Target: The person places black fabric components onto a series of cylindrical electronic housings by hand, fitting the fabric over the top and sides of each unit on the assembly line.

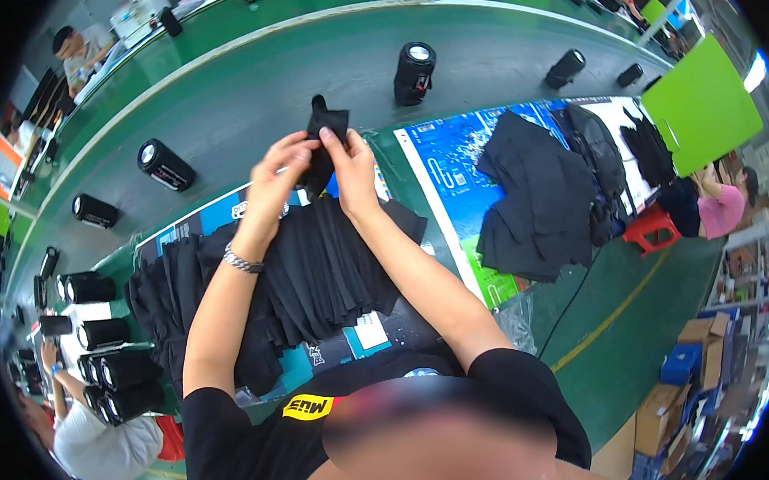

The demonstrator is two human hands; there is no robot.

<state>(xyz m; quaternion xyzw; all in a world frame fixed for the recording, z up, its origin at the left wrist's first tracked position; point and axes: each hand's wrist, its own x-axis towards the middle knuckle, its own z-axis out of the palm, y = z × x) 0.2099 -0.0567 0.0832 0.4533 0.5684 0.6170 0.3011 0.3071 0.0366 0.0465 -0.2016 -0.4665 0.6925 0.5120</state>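
Both hands are raised over the near edge of the conveyor, closed around a black cloth piece [332, 120]. My right hand [353, 171] pinches it from the right, thumb on top. My left hand [277, 172] grips its left side with bent fingers. A dark rounded end sticks up behind the cloth; what lies inside, if anything, is hidden. Below my hands, a long overlapping row of black cloth pieces [313, 267] covers the worktop, partly under my forearms.
Black cylindrical speakers stand or lie along the green conveyor, among them one upright [415, 72] ahead and one tilted [165, 166] at left. A black cloth pile [538, 205] lies at right, near a green panel [703, 109] and a red stool [652, 230]. Co-workers sit at both sides.
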